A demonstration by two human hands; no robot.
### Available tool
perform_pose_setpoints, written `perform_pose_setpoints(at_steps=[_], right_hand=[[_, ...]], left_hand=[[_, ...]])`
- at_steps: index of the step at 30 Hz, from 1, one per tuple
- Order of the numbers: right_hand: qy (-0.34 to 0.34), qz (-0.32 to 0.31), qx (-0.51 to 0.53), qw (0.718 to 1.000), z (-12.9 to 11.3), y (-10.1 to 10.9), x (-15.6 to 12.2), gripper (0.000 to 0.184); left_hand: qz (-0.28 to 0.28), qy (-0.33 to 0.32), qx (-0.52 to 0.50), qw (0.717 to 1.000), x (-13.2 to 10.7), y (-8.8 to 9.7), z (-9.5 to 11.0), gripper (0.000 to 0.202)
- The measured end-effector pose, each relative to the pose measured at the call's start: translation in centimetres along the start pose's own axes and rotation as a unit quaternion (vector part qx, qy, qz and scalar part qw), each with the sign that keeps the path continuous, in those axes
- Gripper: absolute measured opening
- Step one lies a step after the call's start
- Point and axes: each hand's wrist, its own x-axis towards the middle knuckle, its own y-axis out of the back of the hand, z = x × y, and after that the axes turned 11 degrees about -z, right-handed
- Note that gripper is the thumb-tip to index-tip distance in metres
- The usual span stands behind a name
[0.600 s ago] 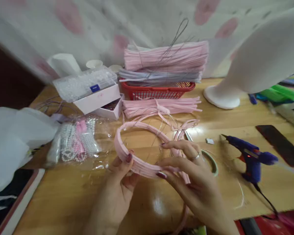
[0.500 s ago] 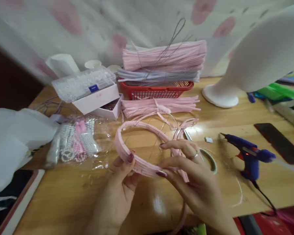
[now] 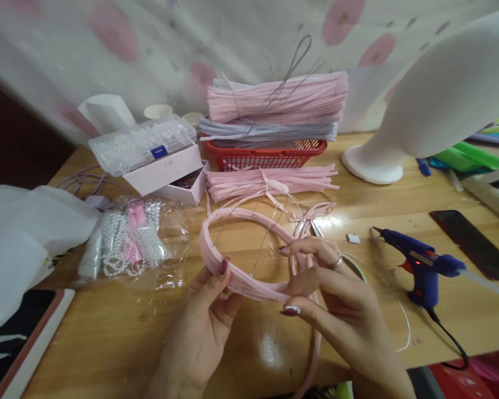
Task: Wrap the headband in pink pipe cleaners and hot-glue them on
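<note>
A hoop made of pink pipe cleaners point(image 3: 249, 284) is held up over the wooden table, its strands lying side by side. My left hand point(image 3: 205, 316) pinches its near left side between thumb and fingers. On the near right side, my right hand point(image 3: 332, 299) grips the hoop with thumb and forefinger, the other fingers bent above it. Thin wires cross the hoop's middle. A loose pink strand point(image 3: 314, 354) hangs below my right hand. Behind that hand lie scissors point(image 3: 316, 229), partly hidden, and a pale green roll point(image 3: 353, 266), also partly covered.
A blue glue gun point(image 3: 422, 263) with a lit red light lies right, beside a dark phone point(image 3: 474, 244). Behind stand a red basket point(image 3: 270, 159) under pipe cleaner bundles and a white foam stand point(image 3: 374, 163). Bagged pearl strings point(image 3: 128, 238) and a clear bead box point(image 3: 143, 145) are left.
My right hand has slid slightly right along the hoop, its thumb now farther from my left hand. The left hand keeps its pinch in nearly the same place.
</note>
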Motion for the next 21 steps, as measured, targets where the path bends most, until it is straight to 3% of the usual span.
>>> perform_pose_setpoints(at_steps=[6,15,21], right_hand=[[-0.004,-0.005,-0.044,0.999,0.2,1.0,-0.1,0.004],[0.019,0.045,-0.115,0.992,-0.8,-1.8,0.7,0.011],[0.013,0.039,-0.100,0.994,-0.8,-1.9,0.8,0.014]], left_hand=[[0.024,-0.040,-0.003,0.999,0.4,0.2,0.4,0.020],[-0.057,-0.025,0.036,0.997,-0.3,0.1,0.1,0.027],[-0.026,-0.033,0.015,0.999,-0.2,0.1,0.0,0.029]])
